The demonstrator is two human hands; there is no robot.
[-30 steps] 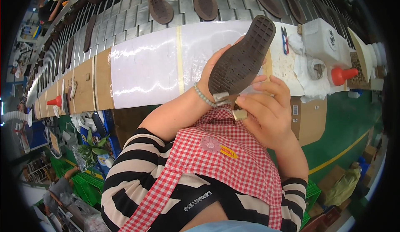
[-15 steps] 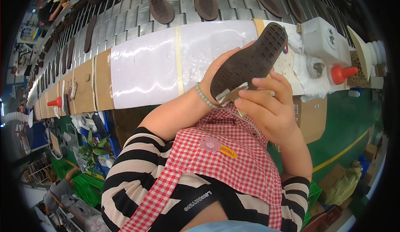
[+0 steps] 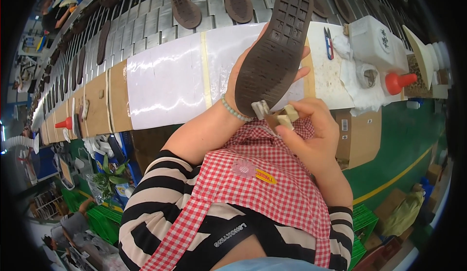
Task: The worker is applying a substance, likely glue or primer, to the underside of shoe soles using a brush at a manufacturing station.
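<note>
A dark brown shoe sole (image 3: 275,47), gridded at its far end, is held up over the table. My left hand (image 3: 237,74) grips it from behind, fingertips showing past its right edge. Below the sole's near end, my right hand (image 3: 316,135) pinches a small tool (image 3: 273,117) between thumb and fingers. That tool has pale blocky pieces at the fingers and a greyish, worn head close to the sole's near rim. Whether the head touches the sole I cannot tell.
Behind the table, several brown soles (image 3: 235,1) lie on a slatted metal conveyor (image 3: 209,13). Right of my hands are blue-and-red snips (image 3: 329,45), a white plastic container (image 3: 377,42) and a red nozzle cap (image 3: 401,82). White sheeting (image 3: 168,86) covers the table's middle.
The sole has moved left and away from me and stands more upright. My right hand has dropped back from the sole's face to below its near end, with the small tool.
</note>
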